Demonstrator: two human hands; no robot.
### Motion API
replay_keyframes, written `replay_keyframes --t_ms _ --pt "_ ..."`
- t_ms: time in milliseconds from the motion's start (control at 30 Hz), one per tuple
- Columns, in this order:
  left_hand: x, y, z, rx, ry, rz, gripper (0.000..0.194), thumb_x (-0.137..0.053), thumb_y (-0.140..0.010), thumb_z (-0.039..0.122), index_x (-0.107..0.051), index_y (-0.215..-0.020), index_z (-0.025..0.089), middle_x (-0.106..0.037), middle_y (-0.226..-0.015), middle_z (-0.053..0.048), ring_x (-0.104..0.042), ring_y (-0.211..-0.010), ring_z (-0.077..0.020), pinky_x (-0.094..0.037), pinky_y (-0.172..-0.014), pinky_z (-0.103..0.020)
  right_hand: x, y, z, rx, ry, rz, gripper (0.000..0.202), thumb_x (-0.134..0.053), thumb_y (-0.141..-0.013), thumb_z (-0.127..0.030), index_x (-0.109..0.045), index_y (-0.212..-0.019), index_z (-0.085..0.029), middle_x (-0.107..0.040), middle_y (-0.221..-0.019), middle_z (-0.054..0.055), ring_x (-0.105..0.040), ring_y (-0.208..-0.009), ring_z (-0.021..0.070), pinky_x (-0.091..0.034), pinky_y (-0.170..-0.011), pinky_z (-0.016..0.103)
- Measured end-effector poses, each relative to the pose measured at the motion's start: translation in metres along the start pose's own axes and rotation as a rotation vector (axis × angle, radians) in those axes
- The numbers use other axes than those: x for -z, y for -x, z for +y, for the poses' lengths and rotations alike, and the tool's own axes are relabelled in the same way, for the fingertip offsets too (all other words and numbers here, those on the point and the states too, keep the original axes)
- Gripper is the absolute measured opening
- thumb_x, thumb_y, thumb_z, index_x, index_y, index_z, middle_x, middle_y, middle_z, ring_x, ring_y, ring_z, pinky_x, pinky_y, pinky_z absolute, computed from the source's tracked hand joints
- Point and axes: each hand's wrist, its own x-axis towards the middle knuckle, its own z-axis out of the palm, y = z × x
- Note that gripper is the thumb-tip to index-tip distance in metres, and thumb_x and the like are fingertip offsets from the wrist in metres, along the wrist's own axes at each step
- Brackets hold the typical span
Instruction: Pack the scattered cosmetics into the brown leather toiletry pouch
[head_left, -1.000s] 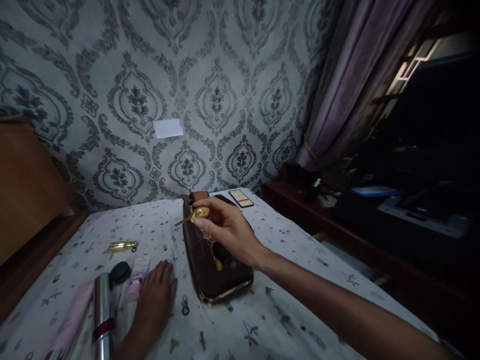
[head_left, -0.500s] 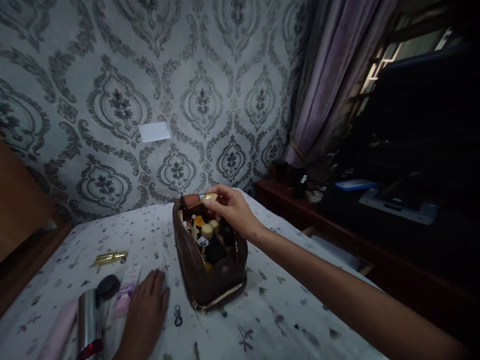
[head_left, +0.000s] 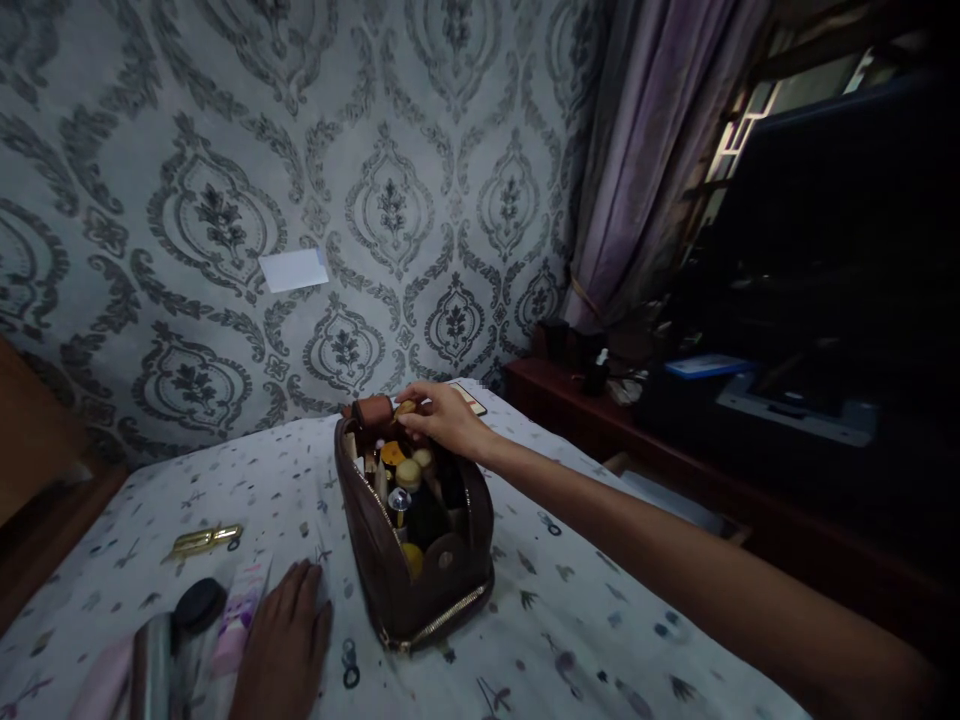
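Observation:
A dark brown zip-top makeup bag stands unzipped on the bed, filled with several bottles and jars, among them one with a yellow top. At its far end, my right hand pinches a small gold-coloured item whose kind I cannot make out. It is at the inner side of the bag's rim, beside a brown strap or flap. My left hand lies flat on the sheet with fingers stretched out, next to a pink-and-white squeeze tube.
Left of the tube are a round black container, a silver cylinder and a pink item. A gold tube lies farther back. A phone-like flat object rests behind my right hand. A red-brown ledge runs along the right.
My right hand has brought the gold item lower, into the far end of the bag. My left hand stays flat on the sheet. The view has shifted slightly.

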Motion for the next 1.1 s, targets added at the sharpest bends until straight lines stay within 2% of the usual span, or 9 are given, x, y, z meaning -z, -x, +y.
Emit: replay_keyframes --t_ms 167,333,433,533,667,833,933,1100 --pt "-0.008 0.001 -0.005 -0.036 -0.011 0.006 0.042 -0.036 -0.097 0.035 -0.064 -0.12 0.013 -0.068 -0.124 -0.015 -0.066 -0.111 -0.0284 -0.055 -0.093 -0.046 0.001 -0.006 0.005 0.001 0.121 -0.019 0.029 -0.056 -0.079 -0.002 -0.061 -0.103 -0.016 -0.064 -0.069 -0.004 -0.066 -0.063 0.0123 -0.051 -0.064 0.023" --pt "-0.013 0.002 -0.011 -0.073 -0.056 0.013 0.041 -0.037 -0.096 0.035 -0.066 -0.116 0.014 -0.07 -0.121 -0.014 -0.067 -0.111 -0.0274 -0.056 -0.092 -0.044 0.01 -0.009 -0.003 0.021 0.277 -0.07 0.02 -0.061 -0.081 -0.009 -0.066 -0.099 -0.017 -0.065 -0.066 -0.004 -0.063 -0.061 0.0129 -0.048 -0.064 0.024" --pt "-0.011 0.001 -0.017 -0.104 -0.043 -0.023 0.039 -0.039 -0.096 0.034 -0.066 -0.117 0.016 -0.07 -0.122 -0.013 -0.067 -0.112 -0.027 -0.058 -0.091 -0.043 0.015 -0.012 -0.009 0.046 0.378 -0.118 0.016 -0.065 -0.082 -0.013 -0.068 -0.097 -0.017 -0.067 -0.071 -0.002 -0.064 -0.068 0.0142 -0.045 -0.069 0.024" --pt "-0.009 0.001 -0.023 -0.154 -0.011 -0.061 0.038 -0.042 -0.096 0.032 -0.065 -0.12 0.016 -0.07 -0.123 -0.012 -0.068 -0.111 -0.0268 -0.059 -0.089 -0.042 0.016 -0.015 -0.015 0.062 0.476 -0.163 0.021 -0.067 -0.082 -0.015 -0.068 -0.103 -0.016 -0.07 -0.082 0.0 -0.065 -0.079 0.0158 -0.043 -0.074 0.024" --pt "-0.011 0.002 -0.028 -0.133 0.016 -0.064 0.036 -0.043 -0.095 0.032 -0.066 -0.12 0.018 -0.07 -0.124 -0.011 -0.067 -0.112 -0.0279 -0.059 -0.09 -0.044 0.013 -0.02 -0.02 0.055 0.609 -0.22 0.019 -0.066 -0.082 -0.018 -0.068 -0.101 -0.014 -0.072 -0.094 0.006 -0.065 -0.091 0.02 -0.042 -0.074 0.025" --pt "-0.013 0.006 -0.032 -0.17 -0.005 -0.113 0.037 -0.046 -0.096 0.032 -0.062 -0.126 0.017 -0.067 -0.129 -0.012 -0.065 -0.116 -0.027 -0.059 -0.091 -0.041 0.009 -0.027 -0.025 0.036 0.721 -0.284 0.02 -0.065 -0.081 -0.017 -0.069 -0.1 -0.012 -0.073 -0.103 0.01 -0.065 -0.097 0.0227 -0.042 -0.07 0.023" --pt "-0.013 0.007 -0.033 -0.171 -0.019 -0.118 0.038 -0.045 -0.097 0.033 -0.061 -0.128 0.016 -0.066 -0.131 -0.013 -0.064 -0.118 -0.0269 -0.058 -0.094 -0.042 0.006 -0.03 -0.028 0.026 0.75 -0.339 0.023 -0.065 -0.08 -0.015 -0.07 -0.102 -0.012 -0.074 -0.102 0.01 -0.067 -0.096 0.0219 -0.043 -0.067 0.022" --pt "-0.014 0.005 -0.029 -0.172 -0.001 -0.055 0.037 -0.043 -0.097 0.032 -0.064 -0.122 0.015 -0.069 -0.124 -0.014 -0.067 -0.113 -0.0276 -0.059 -0.09 -0.043 -0.003 -0.036 -0.03 -0.013 0.797 -0.404 0.021 -0.065 -0.078 -0.011 -0.073 -0.098 -0.011 -0.076 -0.098 0.011 -0.07 -0.092 0.0223 -0.046 -0.066 0.021"
